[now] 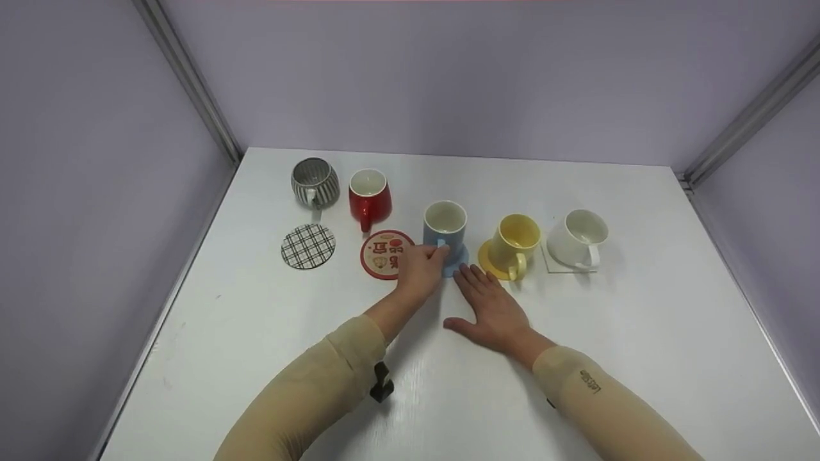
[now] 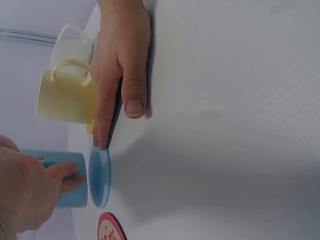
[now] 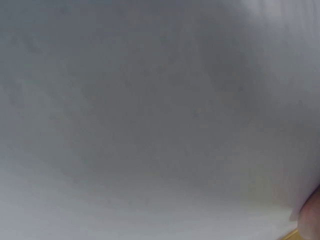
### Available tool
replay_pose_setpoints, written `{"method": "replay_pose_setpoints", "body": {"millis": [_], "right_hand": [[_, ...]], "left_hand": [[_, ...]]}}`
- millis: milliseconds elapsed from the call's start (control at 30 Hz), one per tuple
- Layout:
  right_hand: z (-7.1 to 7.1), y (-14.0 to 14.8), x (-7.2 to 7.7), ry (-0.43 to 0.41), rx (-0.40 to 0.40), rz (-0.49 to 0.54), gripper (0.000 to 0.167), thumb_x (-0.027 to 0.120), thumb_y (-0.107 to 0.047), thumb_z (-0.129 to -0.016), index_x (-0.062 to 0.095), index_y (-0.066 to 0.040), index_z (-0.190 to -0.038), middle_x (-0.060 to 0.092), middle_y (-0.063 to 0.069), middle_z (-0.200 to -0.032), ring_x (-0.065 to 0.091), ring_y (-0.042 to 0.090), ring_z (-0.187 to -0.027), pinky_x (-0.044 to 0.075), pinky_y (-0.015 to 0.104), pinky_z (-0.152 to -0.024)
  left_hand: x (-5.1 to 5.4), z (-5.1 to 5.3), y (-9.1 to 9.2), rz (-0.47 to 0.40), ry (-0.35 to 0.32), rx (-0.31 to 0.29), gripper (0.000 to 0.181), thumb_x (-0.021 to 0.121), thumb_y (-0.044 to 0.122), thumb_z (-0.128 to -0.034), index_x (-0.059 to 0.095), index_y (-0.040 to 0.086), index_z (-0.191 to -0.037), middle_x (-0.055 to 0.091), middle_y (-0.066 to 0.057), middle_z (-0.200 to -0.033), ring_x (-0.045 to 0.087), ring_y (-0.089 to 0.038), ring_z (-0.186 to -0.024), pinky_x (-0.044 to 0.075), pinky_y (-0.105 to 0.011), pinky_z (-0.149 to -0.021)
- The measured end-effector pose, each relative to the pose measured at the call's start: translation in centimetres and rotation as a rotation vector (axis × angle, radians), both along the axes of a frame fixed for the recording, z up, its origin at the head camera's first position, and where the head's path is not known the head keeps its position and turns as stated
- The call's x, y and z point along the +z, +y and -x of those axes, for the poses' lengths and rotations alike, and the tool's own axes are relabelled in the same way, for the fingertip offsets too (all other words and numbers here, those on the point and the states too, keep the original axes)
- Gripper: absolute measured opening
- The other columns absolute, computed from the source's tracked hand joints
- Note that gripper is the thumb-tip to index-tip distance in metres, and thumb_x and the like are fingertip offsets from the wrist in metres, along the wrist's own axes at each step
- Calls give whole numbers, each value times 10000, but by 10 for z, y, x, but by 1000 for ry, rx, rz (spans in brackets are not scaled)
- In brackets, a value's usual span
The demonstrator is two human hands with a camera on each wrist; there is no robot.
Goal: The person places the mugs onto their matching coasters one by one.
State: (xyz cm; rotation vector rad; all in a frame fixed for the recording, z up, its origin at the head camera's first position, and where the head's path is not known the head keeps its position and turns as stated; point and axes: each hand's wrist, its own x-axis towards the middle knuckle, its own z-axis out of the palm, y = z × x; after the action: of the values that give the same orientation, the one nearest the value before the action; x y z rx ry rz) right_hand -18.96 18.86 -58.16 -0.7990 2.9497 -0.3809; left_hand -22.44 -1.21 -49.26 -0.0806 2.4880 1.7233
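My left hand [image 1: 421, 272] pinches the handle of a light blue mug [image 1: 444, 225]. In the left wrist view the blue mug [image 2: 72, 196] is upright, its base a narrow gap above a round blue coaster [image 2: 100, 176]. Flat on the table lies my right hand [image 1: 496, 314], fingers straight, their tips at the edge of the blue coaster [image 1: 456, 264]. To the right of the blue mug, a yellow mug [image 1: 516, 240] stands on a yellow coaster [image 1: 485, 259]. The right wrist view shows mostly blurred tabletop and a fingertip [image 3: 311, 220].
A white mug [image 1: 573, 240] stands on a square white coaster [image 1: 556, 267] at the right. Farther left are a red mug [image 1: 370, 202], a grey striped mug [image 1: 315, 186], a red-rimmed coaster [image 1: 378, 256] and a checked coaster [image 1: 308, 246]. Walls enclose the white table [image 1: 256, 358].
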Motion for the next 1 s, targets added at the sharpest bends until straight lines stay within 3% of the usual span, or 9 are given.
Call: {"method": "replay_pose_setpoints", "body": {"millis": [167, 400, 667, 1000], "right_hand": [[0, 0, 0, 8, 6, 8, 1002, 465, -784, -984, 235, -118, -1697, 182, 61, -1765, 127, 277, -1631, 126, 463, -1309], [0, 0, 0, 2, 1, -3, 1011, 458, -797, -979, 235, -121, -1696, 183, 60, -1762, 120, 266, -1631, 111, 440, -1311], [-1, -1, 2, 2, 1, 16, 1003, 472, -785, -983, 246, -114, -1694, 192, 67, -1760, 135, 282, -1629, 134, 466, -1308], [0, 0, 1, -14, -3, 0, 1013, 443, -809, -976, 216, -140, -1701, 158, 44, -1767, 98, 253, -1633, 103, 430, -1310]], "left_hand": [[-1, 0, 1, -2, -6, 4, 424, 613, 256, -1093, 690, -54, -814, 490, 37, -649, 499, -133, -692, 395, -262, -576], [-3, -1, 0, 49, 49, 15, 407, 643, 214, -1067, 694, -24, -741, 511, 32, -683, 533, -146, -772, 384, -279, -659], [-4, -2, 2, 24, 15, 15, 432, 640, 226, -1076, 590, 114, -662, 492, 29, -681, 505, -137, -724, 384, -272, -624], [-5, -1, 3, 19, 0, 9, 450, 636, 225, -1079, 554, 143, -644, 496, 35, -677, 490, -126, -689, 380, -268, -599]]}}
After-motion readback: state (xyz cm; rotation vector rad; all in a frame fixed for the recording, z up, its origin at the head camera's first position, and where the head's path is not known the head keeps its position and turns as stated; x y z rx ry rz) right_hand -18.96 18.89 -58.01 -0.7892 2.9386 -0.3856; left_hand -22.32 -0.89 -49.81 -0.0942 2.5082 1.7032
